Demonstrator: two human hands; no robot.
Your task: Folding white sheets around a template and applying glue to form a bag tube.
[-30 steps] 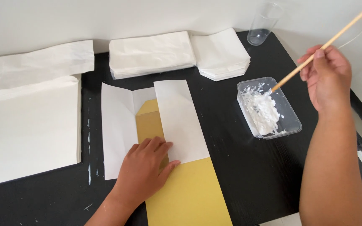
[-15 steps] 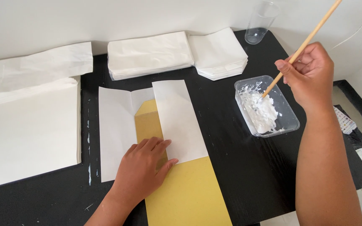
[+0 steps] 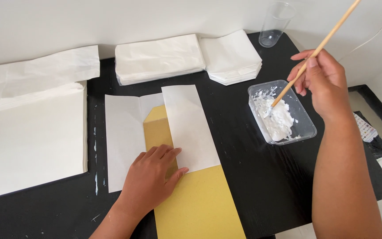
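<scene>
While our left hand (image 3: 149, 183) lies flat, pinning the folded white sheet (image 3: 155, 130) over the yellow template (image 3: 195, 203), our right hand (image 3: 321, 82) pinches the stick (image 3: 315, 53), tip dipped in the paste tray (image 3: 284, 113); we'd judge a light load spreads best.

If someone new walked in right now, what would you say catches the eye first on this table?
Probably the yellow card strip in the middle of the black table, lying on a partly folded white sheet and pressed flat by the left hand. To the right, the right hand dips a wooden stick into white paste in a clear tray.
</scene>
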